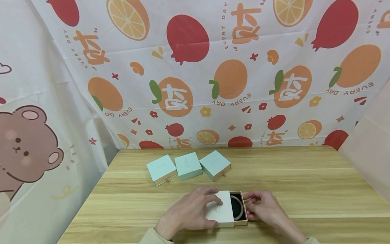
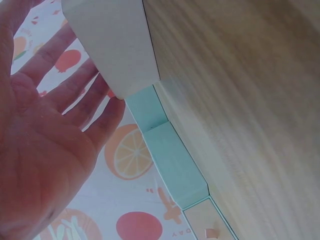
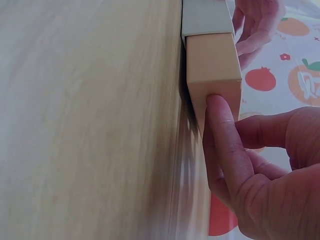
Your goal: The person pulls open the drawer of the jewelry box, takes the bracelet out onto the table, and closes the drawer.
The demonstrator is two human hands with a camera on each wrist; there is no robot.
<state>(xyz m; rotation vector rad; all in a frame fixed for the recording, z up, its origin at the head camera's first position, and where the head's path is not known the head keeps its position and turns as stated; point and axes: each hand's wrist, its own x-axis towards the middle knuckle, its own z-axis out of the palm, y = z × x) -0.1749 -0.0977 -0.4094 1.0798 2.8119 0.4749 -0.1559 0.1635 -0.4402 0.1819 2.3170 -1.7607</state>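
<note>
A white drawer box (image 1: 225,213) lies on the wooden table, its sleeve partly off the tan-sided drawer (image 1: 245,222). In the drawer, a pale bangle (image 1: 242,211) rings a black cushion; the sleeve covers its left part. My left hand (image 1: 195,208) spans the sleeve, thumb at the near side, fingers over the top and far side. At the drawer's outer end is my right hand (image 1: 265,207), its fingers bent and the thumb close against them. In the right wrist view, a fingertip (image 3: 219,105) touches the drawer's end face; any pull tab there is hidden.
Behind the hands stand three mint-green boxes in a row: left (image 1: 161,167), middle (image 1: 188,165) and right (image 1: 215,163). In the left wrist view a small tab (image 2: 212,233) shows on one. Fruit-printed cloth (image 1: 195,84) hangs along the table's (image 1: 304,189) back edge.
</note>
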